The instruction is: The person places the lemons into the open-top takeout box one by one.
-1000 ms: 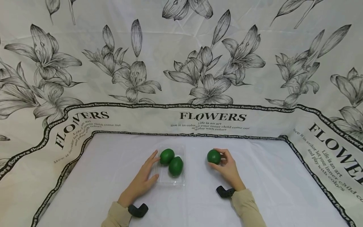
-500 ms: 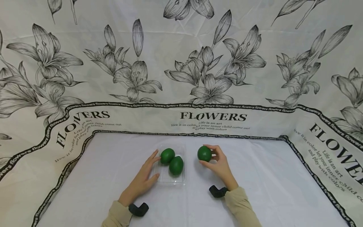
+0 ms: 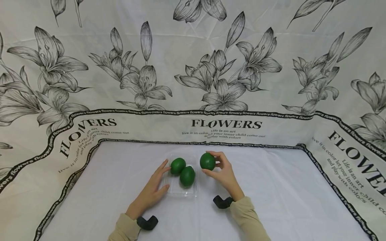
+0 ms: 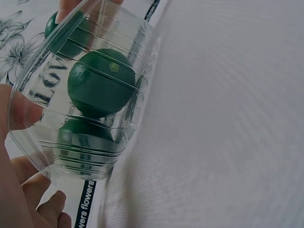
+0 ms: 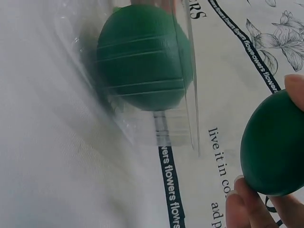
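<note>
My right hand (image 3: 224,172) grips a smooth, dark-green, egg-shaped fruit (image 3: 207,161) between thumb and fingers, just right of a clear plastic box (image 3: 181,192). In the right wrist view, the held fruit (image 5: 273,147) is apart from the box wall (image 5: 178,135). Two similar green fruits, an upper one (image 3: 178,166) and a lower one (image 3: 187,176), lie side by side in the box. My left hand (image 3: 150,190) rests along the box's left side with fingers extended. In the left wrist view, its thumb (image 4: 26,111) is at the box rim (image 4: 19,135).
A white cloth (image 3: 289,197) covers the table, edged at the back by a black-lettered border (image 3: 226,127). Behind it hangs a flower-print cloth (image 3: 144,50). A black wrist device sits by each sleeve, the left one (image 3: 147,222) and the right one (image 3: 222,202).
My right hand has carried its green fruit leftward, from well right of the box to close beside the box's right edge. My left hand and the boxed fruits have stayed put.
</note>
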Tool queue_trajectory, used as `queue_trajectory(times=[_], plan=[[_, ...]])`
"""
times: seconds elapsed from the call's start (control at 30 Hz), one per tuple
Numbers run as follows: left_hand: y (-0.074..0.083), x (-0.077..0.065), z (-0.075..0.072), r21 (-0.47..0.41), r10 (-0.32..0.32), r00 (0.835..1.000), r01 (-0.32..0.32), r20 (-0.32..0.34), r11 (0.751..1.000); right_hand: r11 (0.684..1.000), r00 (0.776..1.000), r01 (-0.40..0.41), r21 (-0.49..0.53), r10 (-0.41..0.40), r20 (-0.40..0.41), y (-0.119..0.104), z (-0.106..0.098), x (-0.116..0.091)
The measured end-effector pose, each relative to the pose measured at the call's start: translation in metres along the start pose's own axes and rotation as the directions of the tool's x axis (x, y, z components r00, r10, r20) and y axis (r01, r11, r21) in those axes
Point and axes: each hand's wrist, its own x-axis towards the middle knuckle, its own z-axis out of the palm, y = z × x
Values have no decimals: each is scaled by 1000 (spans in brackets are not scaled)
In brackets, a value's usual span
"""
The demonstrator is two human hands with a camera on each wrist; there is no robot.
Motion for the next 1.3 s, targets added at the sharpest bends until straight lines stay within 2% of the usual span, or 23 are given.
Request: queue_trajectory(times=[0.3,0.63,0.8,0.9,1.17,1.3], plan=[[-1,-1,1,8,6,1000,-6,3,1000,999,999,41,31,-42,35,-12,18,4],[-2,0,-1,18,-30,999,29,29,999,996,991,81,35,-85,107,-25,41,3],[-1,1,-1,18,-42,999,41,31,999,993,983,117,-3,-115,146,-5,59,4],[-1,1,0,7,-26,999,26,19,1000,989,976,144,-28,-137,169,8,68,3],[-3,1,1,-8,-4,1000,4,3,1000,989,960,139,-56,-121,253,10,80,-4],[-1,0,0,-2,-15,1000,15,20,1000,966,943,208,-153,-156,293,13,84,-5]])
